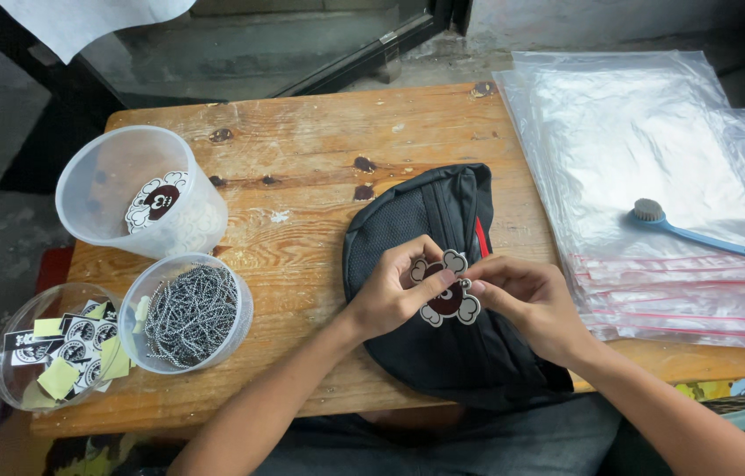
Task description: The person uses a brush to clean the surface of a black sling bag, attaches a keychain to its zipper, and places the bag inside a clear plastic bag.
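— On the wooden table [302,220], just in front of the person, a black bag [443,300] is laid flat, and over its middle a flower-shaped charm [447,295] in white and dark brown is held. By what is it held?

— It is pinched by both hands at once. The left hand [390,295] has its fingers closed on the charm's left edge, thumb on top. The right hand [526,300] is closed on the charm's upper right edge, where a small dark fitting seems to be gripped; what kind of fitting it is cannot be told.

— How should such a hold be kept, judged from this?

— The charm is best steadied flat by the left fingers while the fine work is left to the right fingertips, so that the small piece is not dropped into the folds of the bag. The bag should be kept lying still beneath, since it is not pinned down by anything else.

— What else is set out?

— Three clear tubs are stood at the left side of the table. In the tall tub [139,189] more charms of the same kind are piled; in the middle tub [187,313] a heap of ball chains is kept; in the near tub [55,357] black-and-white tags and yellow paper slips are mixed. At the right, well apart from the hands, a stack of clear plastic bags [654,176] is spread, and a blue brush [689,231] is laid on top of it.
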